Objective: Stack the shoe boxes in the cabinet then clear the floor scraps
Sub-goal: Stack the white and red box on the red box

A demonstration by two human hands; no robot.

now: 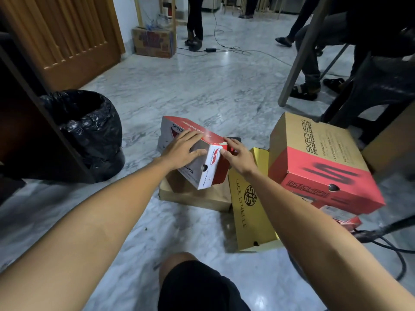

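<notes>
A: Where is the work right now?

B: At the stacking step, I judge. A person crouches on a marble floor (202, 90). Both hands rest on a red-and-white box (197, 151) that sits tilted on a flat brown box (193, 196).

A: How do the hands hold it?

B: The left hand (182, 149) lies flat, fingers spread, on the box's left side. The right hand (238, 156) touches its right top corner, fingers loosely bent. Neither has closed round it; it looks pressed between them, not yet lifted.

A: What else lies near that box?

B: Just right of it, a gold box (251, 212) lies on the floor. Further right sits a large tan-and-red box (318, 162), tilted on other things. Left of it stands a bin with a black bag (89, 129), beside a dark wooden panel (33, 122), probably the cabinet side; its inside is not visible.

A: And the next move?

B: Likely a firm two-sided grip, a level lift, then a swing left toward the cabinet. The scraps wait; one tiny speck shows on the floor.
</notes>
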